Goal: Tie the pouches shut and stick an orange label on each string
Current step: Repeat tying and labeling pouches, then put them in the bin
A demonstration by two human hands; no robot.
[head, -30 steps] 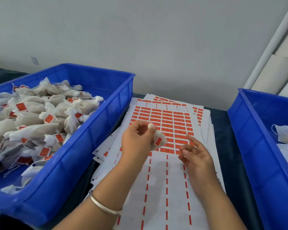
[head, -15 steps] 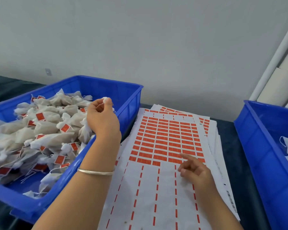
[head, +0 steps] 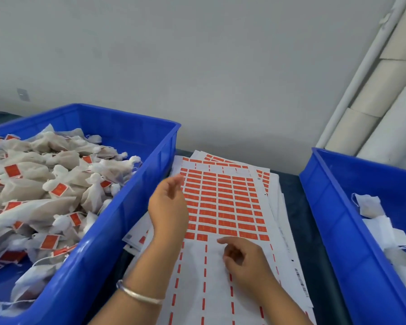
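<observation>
A blue bin [head: 127,207] on the left holds several tied white pouches [head: 56,184] with orange labels on their strings. Between the bins lies a stack of label sheets [head: 223,202], the top one with rows of orange labels and a peeled lower part. My left hand [head: 168,205] hovers empty above the sheet's left edge, fingers relaxed. My right hand [head: 244,261] rests on the peeled part of the sheet with loosely curled fingers, holding nothing. A second blue bin [head: 333,219] on the right holds untied white pouches [head: 370,207].
The bins and sheets lie on a dark table [head: 295,207]. A grey wall [head: 197,66] rises behind. White pipes and rolls [head: 373,102] lean at the back right.
My left hand carried a labelled pouch to the left bin, let it go there, and has come back empty over the label sheet. My right hand stayed on the sheet.
</observation>
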